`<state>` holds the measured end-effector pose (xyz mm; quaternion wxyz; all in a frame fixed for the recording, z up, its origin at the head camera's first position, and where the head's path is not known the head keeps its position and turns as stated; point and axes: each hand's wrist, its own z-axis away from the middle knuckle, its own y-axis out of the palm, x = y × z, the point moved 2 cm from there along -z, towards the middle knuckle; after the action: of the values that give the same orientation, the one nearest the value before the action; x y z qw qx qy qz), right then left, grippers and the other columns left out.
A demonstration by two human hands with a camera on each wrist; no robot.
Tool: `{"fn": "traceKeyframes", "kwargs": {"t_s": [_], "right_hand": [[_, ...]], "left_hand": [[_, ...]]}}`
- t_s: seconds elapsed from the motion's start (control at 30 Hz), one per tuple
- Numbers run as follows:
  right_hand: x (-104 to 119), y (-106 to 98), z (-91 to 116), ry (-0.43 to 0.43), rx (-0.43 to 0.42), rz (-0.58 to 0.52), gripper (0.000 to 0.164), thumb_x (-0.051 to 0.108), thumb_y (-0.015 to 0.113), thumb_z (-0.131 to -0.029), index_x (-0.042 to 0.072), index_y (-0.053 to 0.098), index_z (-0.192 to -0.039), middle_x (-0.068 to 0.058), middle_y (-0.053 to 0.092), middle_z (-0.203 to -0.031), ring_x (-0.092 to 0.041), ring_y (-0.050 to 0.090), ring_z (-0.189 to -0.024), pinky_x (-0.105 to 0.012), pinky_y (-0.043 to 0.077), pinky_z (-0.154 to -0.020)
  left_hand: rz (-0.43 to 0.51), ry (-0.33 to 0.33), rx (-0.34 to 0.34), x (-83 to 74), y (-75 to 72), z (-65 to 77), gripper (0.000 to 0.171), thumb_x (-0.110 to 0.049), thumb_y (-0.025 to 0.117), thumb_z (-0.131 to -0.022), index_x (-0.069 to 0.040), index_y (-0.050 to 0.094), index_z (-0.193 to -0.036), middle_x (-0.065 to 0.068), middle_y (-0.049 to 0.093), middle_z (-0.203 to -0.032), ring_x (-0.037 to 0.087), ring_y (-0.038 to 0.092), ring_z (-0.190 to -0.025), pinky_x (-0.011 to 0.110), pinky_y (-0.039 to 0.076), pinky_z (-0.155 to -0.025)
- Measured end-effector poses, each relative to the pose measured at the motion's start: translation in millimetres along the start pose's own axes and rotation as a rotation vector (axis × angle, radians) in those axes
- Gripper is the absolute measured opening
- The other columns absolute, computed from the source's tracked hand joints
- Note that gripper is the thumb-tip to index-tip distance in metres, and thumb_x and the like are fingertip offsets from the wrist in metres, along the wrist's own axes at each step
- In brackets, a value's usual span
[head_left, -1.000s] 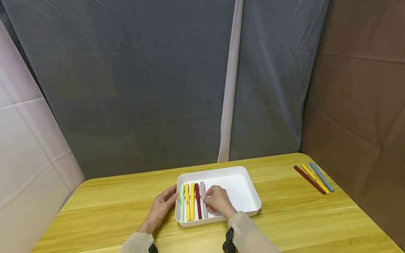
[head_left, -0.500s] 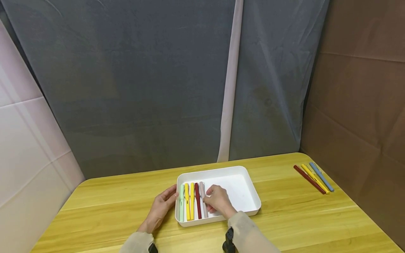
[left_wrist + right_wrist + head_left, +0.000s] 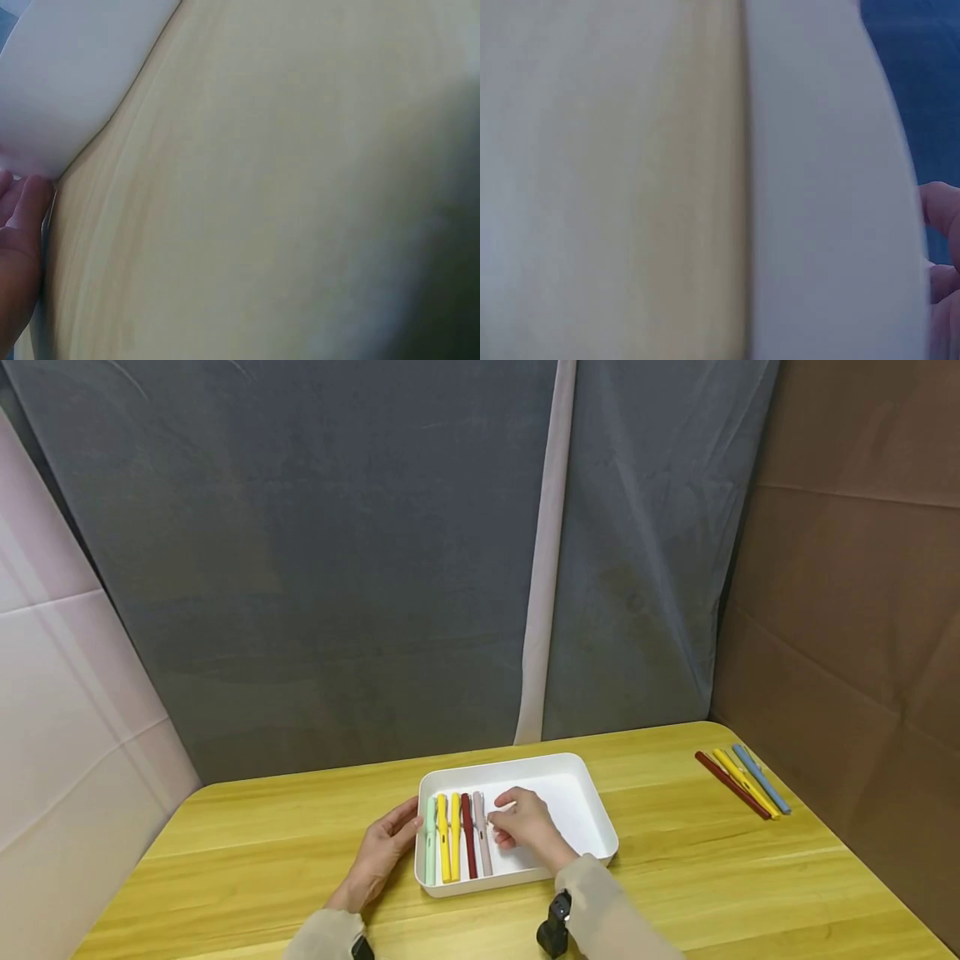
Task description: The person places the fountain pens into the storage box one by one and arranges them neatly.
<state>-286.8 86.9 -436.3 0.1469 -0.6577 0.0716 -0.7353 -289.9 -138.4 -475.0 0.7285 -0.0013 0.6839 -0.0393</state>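
Observation:
A white tray (image 3: pixel 577 827) on the table holds a row of pens along its left side. From the left they are a mint green pen (image 3: pixel 431 847), a yellow pen (image 3: pixel 443 839), another yellow pen (image 3: pixel 455 839), a dark red pen (image 3: pixel 468 837) and a pale lilac pen (image 3: pixel 482 837). My left hand (image 3: pixel 384 852) rests against the tray's left wall, thumb at the rim; its fingers also touch the outer wall (image 3: pixel 82 82) in the left wrist view. Over the tray, just right of the lilac pen, my right hand (image 3: pixel 528 827) has loosely bent fingers and holds nothing.
At the table's right side lie a dark red pen (image 3: pixel 731 785), a yellow pen (image 3: pixel 745 782) and a blue pen (image 3: pixel 761 779), close together. The wooden table (image 3: pixel 285 843) backs onto a grey curtain (image 3: pixel 375 568). A brown cloth panel (image 3: pixel 847 610) stands at the right.
My right hand has let go of the lilac pen and drawn slightly to the right, its fingers spreading. The left hand has stayed at the tray's left wall.

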Motion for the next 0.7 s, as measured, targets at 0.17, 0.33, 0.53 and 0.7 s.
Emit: {"fn": "traceKeyframes", "kwargs": {"t_s": [0.17, 0.33, 0.53, 0.7], "right_hand": [[9, -19, -1, -0.009, -0.022, -0.086, 0.028, 0.004, 0.064, -0.089, -0.008, 0.057, -0.113, -0.005, 0.061, -0.071, -0.007, 0.056, -0.055, -0.018, 0.055, -0.051], [16, -47, -1, -0.015, -0.071, -0.139, 0.028, 0.003, 0.064, -0.091, -0.007, 0.058, -0.116, -0.011, 0.066, -0.078, -0.009, 0.058, -0.058, -0.02, 0.058, -0.055], [15, -88, -2, 0.001, -0.123, -0.161, 0.032, 0.006, 0.062, -0.094, -0.007, 0.055, -0.123, -0.014, 0.067, -0.088, -0.009, 0.06, -0.063, -0.019, 0.059, -0.06], [10, -117, -1, 0.018, -0.156, -0.183, 0.037, 0.006, 0.062, -0.094, -0.006, 0.052, -0.128, -0.013, 0.068, -0.092, -0.009, 0.061, -0.068, -0.017, 0.059, -0.064]], "left_hand": [[0.004, -0.004, -0.002, 0.3, -0.6, -0.2, 0.052, -0.013, 0.054, -0.1, 0.006, 0.038, -0.146, 0.027, 0.039, -0.151, 0.034, 0.044, -0.137, 0.021, 0.052, -0.1], [0.008, -0.006, 0.003, 1.0, -0.1, -0.5, 0.052, -0.012, 0.053, -0.101, 0.006, 0.037, -0.147, 0.028, 0.038, -0.151, 0.036, 0.043, -0.138, 0.023, 0.052, -0.101], [0.005, 0.002, 0.0, -1.0, 0.5, 0.7, 0.052, -0.012, 0.053, -0.101, 0.006, 0.037, -0.146, 0.028, 0.038, -0.151, 0.037, 0.043, -0.138, 0.025, 0.051, -0.102], [0.003, -0.003, -0.007, -1.3, 0.3, 1.8, 0.052, -0.013, 0.055, -0.1, 0.005, 0.038, -0.146, 0.027, 0.039, -0.151, 0.035, 0.045, -0.136, 0.025, 0.052, -0.102]]}}
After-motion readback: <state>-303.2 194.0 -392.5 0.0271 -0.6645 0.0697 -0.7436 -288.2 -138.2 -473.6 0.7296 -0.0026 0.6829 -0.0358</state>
